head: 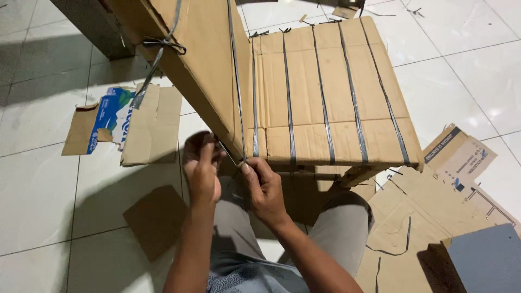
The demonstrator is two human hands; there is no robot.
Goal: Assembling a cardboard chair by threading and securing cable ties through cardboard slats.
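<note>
Strap [237,81] end pinched between fingers [245,167] at the cardboard chair [304,103] corner.

Pretty cramped up front: the strapped cardboard bundle [325,92] fills the middle and its tilted panel [201,59] walls off the upper left. Open tile floor [38,206] to the left, apart from a flattened printed carton [122,125] and a cardboard scrap [156,220]. The right side is littered with cardboard sheets [434,201].

Cardboard scraps [127,123] left of bundle [325,92] (floor-level)
</note>
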